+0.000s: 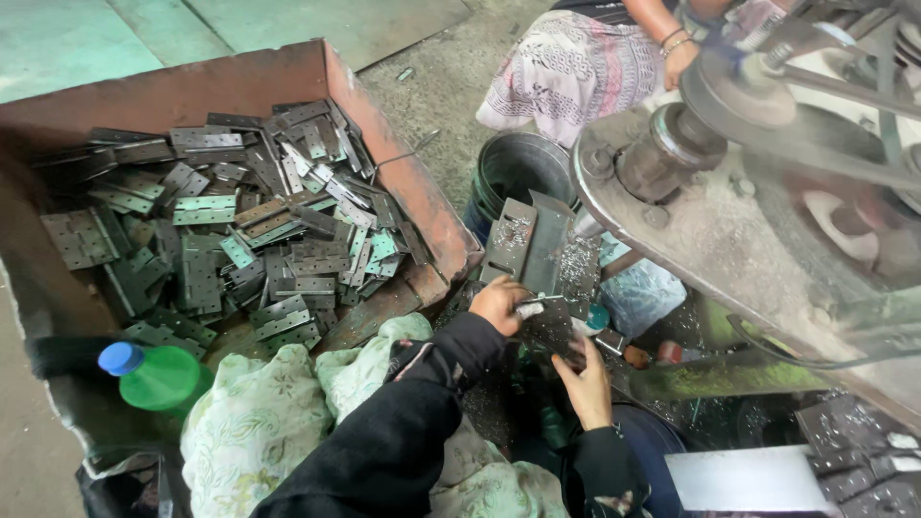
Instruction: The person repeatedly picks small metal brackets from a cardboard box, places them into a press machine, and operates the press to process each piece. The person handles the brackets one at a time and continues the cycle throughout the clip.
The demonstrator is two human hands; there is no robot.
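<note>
My left hand (497, 302) is closed around a small metal piece at the base of a grey metal chute (528, 240) littered with shavings. My right hand (585, 384) rests just below and to the right, fingers pressed on a dark metal hinge plate (554, 331) lying on the machine bed. Both arms wear black sleeves. A large rusty red bin (403, 173) on my left is heaped with several dark and greenish hinge plates (240, 230).
A big grimy press machine with a flywheel (739, 86) fills the right side. A black bucket (518, 168) stands behind the chute. Another person in patterned cloth (576, 67) sits beyond it. A green bottle with blue cap (158, 374) lies near my lap.
</note>
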